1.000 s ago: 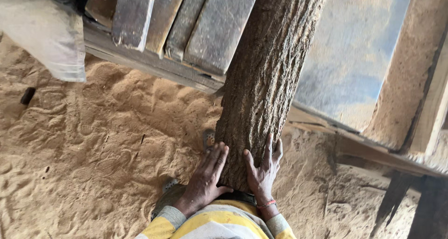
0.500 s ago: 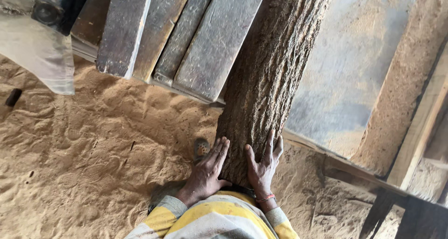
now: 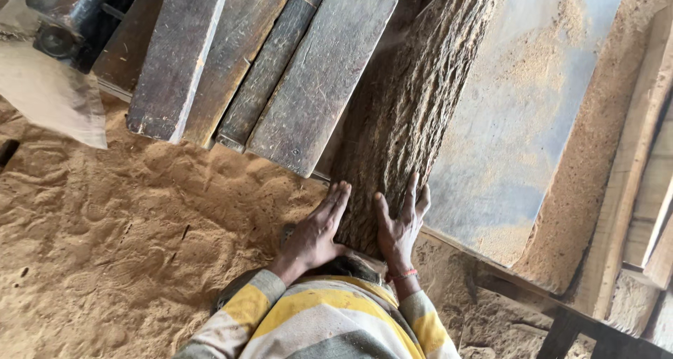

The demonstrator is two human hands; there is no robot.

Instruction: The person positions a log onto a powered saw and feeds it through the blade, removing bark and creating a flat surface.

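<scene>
My view drops lower along the log [image 3: 413,99]: more of the grey planks [image 3: 259,64] and a dark machine part [image 3: 70,15] now show, while the pale sack [image 3: 52,96] slides toward the left edge.

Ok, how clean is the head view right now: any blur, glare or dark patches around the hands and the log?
Head view: bark of the log and both hands, left hand and right hand, are sharp; soft daylight, no glare; metal table looks pale and dusty; machine at top left sits in deep shadow; straight edges lean from the wide lens.
</scene>
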